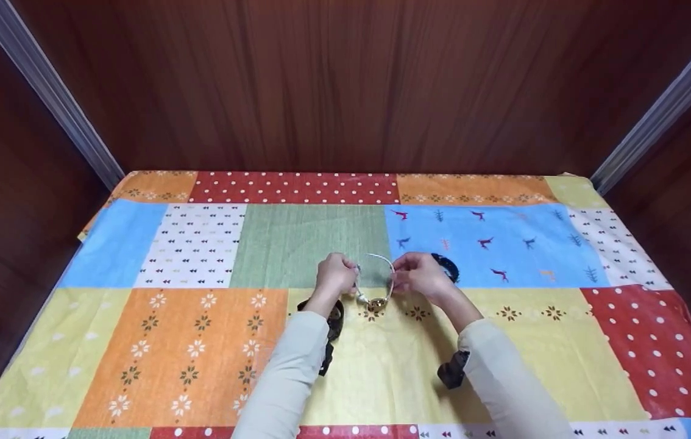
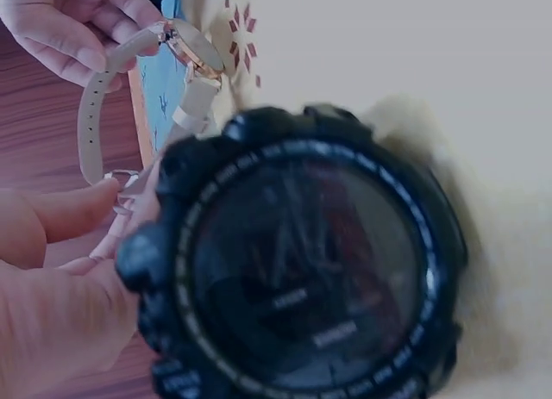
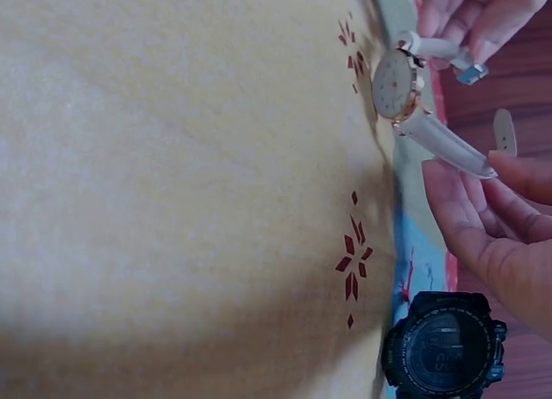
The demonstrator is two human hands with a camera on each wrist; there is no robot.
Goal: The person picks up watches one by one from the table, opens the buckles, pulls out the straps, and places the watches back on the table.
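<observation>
Both hands hold a wristwatch (image 1: 377, 303) with a white strap and a rose-gold case, its strap spread in an open loop. My left hand (image 1: 336, 274) pinches the buckle end of the strap, and the silver buckle (image 3: 472, 73) shows beside those fingers in the right wrist view. On the other side, my right hand (image 1: 421, 277) grips the strap half with the holes (image 2: 90, 127), whose tip curves free. The pale dial (image 3: 396, 84) faces the near side, low over the cloth; whether the case touches it I cannot tell.
A black digital watch (image 1: 336, 320) lies beside the left forearm. Another black digital watch (image 1: 446, 268) is just beyond the right hand. A patchwork-patterned cloth (image 1: 199, 341) covers the table, and brown wood-grain panels (image 1: 345, 85) rise behind and at both sides.
</observation>
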